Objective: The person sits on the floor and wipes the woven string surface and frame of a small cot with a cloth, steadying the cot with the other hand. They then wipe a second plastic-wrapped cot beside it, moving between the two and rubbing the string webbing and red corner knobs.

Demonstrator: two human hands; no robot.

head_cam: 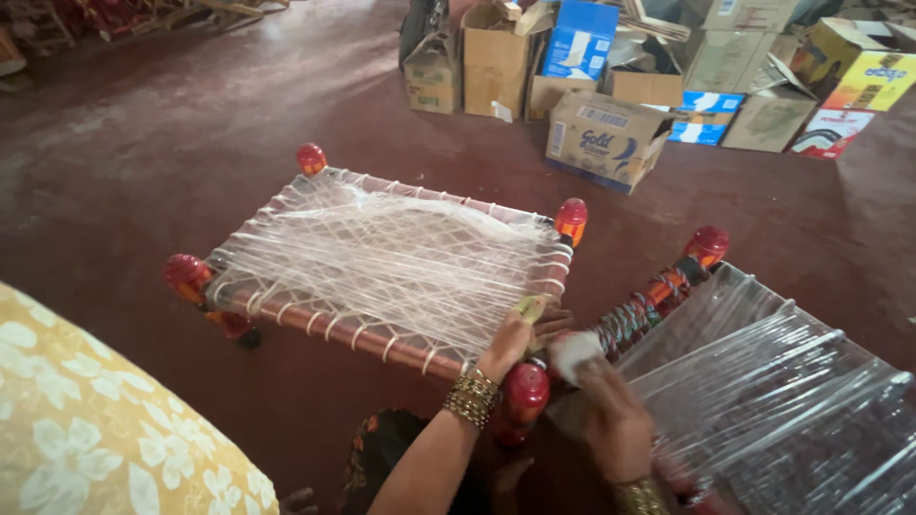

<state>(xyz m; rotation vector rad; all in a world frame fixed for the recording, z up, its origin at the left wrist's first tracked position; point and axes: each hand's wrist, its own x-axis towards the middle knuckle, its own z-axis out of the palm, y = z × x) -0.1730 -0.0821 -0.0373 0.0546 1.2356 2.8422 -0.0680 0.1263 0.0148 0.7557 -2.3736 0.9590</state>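
A small woven cot (382,262) with red-knobbed legs, wrapped in clear plastic film, is being kept on the dark red floor (143,143). Its near right corner is being gripped by the left hand (515,334), whose fingers are being curled over the frame edge beside a red knob (526,393). A bunch of whitish film (573,353) is being pinched by the right hand (611,420), closed around it just beside the left hand. A second cot (763,391), also covered in film, is being kept touching the first at the right. Cardboard boxes (611,138) are being stored well behind on the floor. A yellow flowered cloth (86,429) is being shown at lower left.
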